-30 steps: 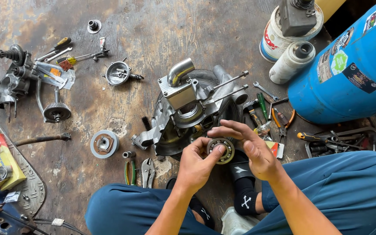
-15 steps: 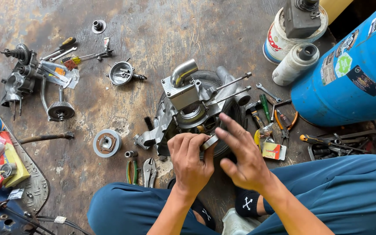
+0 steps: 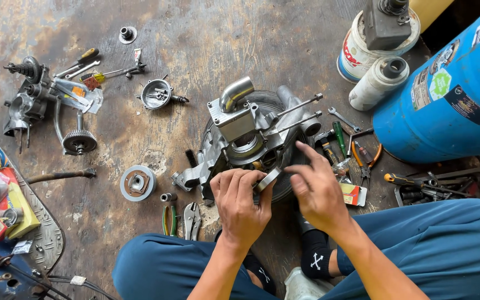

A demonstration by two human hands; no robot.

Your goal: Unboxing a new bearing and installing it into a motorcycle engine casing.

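Bearing ring [image 3: 266, 180] sits gripped in the curled left hand [image 3: 240, 203]; right hand [image 3: 316, 188] hovers open-fingered beside it.

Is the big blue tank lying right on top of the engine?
No, the blue tank stands off to the right, apart from the engine, with tools between them.

To your right stands a blue gas cylinder [image 3: 445, 94], with a white bucket [image 3: 362, 53] just beside it. Ahead on your left lie a gearbox assembly [image 3: 31, 103], a round pulley [image 3: 138, 183] and green-handled pliers [image 3: 169, 218].
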